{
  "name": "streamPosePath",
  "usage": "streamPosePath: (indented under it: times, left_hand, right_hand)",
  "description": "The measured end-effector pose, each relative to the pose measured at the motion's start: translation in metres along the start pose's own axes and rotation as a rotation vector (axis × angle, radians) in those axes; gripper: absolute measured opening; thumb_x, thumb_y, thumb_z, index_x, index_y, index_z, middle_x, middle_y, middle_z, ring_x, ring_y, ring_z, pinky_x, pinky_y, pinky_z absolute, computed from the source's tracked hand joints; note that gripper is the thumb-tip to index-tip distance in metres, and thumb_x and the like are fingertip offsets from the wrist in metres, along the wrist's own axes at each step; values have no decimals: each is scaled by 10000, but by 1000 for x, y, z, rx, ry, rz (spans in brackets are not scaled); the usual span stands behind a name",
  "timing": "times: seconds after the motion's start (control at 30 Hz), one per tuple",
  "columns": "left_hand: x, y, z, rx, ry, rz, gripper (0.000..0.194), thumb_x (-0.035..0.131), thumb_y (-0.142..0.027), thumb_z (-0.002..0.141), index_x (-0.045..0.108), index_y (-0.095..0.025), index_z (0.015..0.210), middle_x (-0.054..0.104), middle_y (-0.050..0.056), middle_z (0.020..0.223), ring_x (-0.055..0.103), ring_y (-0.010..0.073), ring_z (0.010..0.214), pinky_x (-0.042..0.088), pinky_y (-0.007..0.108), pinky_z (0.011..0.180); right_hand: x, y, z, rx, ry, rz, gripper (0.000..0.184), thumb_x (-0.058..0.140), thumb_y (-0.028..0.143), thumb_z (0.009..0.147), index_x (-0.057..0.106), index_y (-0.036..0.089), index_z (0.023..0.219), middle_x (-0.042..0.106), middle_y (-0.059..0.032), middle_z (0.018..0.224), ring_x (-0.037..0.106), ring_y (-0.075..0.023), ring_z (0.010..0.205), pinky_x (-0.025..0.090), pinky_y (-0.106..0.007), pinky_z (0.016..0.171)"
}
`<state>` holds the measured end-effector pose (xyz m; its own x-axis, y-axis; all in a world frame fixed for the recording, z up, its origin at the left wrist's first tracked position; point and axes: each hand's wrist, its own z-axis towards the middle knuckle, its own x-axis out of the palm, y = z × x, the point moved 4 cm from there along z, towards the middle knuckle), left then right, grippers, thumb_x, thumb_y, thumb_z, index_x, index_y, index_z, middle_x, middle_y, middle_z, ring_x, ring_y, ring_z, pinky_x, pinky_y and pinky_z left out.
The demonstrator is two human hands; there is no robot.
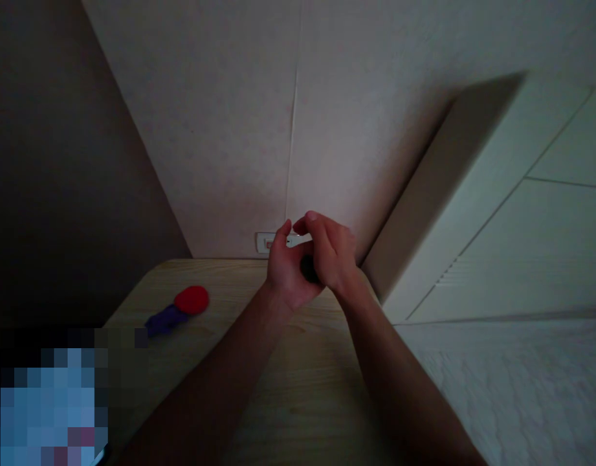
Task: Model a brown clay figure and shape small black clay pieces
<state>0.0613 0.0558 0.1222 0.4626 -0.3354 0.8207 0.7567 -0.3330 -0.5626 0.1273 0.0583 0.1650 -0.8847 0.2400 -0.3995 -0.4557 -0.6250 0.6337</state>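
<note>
My left hand (288,275) is held palm up above the wooden tabletop, with its thumb raised. A small dark round object (309,268) rests in its palm, and its kind does not show. From the right, my right hand (332,251) arches over that palm with bent fingers, its edge covering part of the dark object. Its thumb and forefinger come close to the left thumb. Most of the right fingertips are hidden, so I cannot make out what they hold, if anything.
On the wooden tabletop (259,382) at left lie a flat red round thing (191,299) and a purple item (166,320) touching it. A white wall socket or switch plate (261,243) sits behind my hands. A pale panelled furniture piece (521,239) stands at right, beside a whitish quilted surface (530,382).
</note>
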Motion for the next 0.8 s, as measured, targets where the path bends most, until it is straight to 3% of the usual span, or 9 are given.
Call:
streamPosePath:
  times: [0.2, 0.33, 0.47, 0.6, 0.8]
  left_hand:
    - [1, -5, 1, 54, -83, 105, 778, 219, -840, 917, 679, -213, 896, 719, 133, 931, 677, 341, 1157, 540, 540, 980]
    - [-1, -6, 2, 105, -130, 154, 752, 225, -833, 922, 670, -231, 850, 722, 119, 918, 699, 322, 1083, 554, 534, 971]
    - [3, -9, -1, 134, -150, 172, 688, 283, -811, 923, 646, -243, 781, 704, 113, 868, 697, 336, 1061, 554, 534, 995]
    - [5, -11, -6, 68, -192, 87, 664, 293, -803, 917, 605, -229, 797, 685, 122, 858, 675, 346, 1120, 555, 505, 996]
    - [6, -9, -6, 116, -187, -27, 601, 571, -799, 759, 582, -208, 871, 685, 134, 923, 652, 377, 1165, 540, 460, 967]
  right_hand:
    - [20, 9, -5, -112, 144, -168, 489, 322, 529, 1097, 656, 216, 926, 716, -50, 802, 629, -204, 720, 409, -350, 709]
    - [25, 6, -6, -154, 127, -118, 558, 245, 510, 1105, 594, 222, 778, 672, -44, 748, 601, -195, 695, 411, -349, 693]
    - [21, 4, -9, -151, 30, -74, 583, 248, 494, 1099, 627, 222, 749, 698, -50, 764, 638, -194, 747, 442, -353, 741]
    - [17, 1, -14, -135, -129, 69, 513, 319, 451, 1083, 705, 214, 840, 759, -62, 892, 686, -196, 835, 485, -351, 777]
    - [9, -15, -17, 35, -378, 285, 571, 437, 490, 1025, 496, 242, 514, 534, -5, 526, 527, -160, 525, 439, -328, 582]
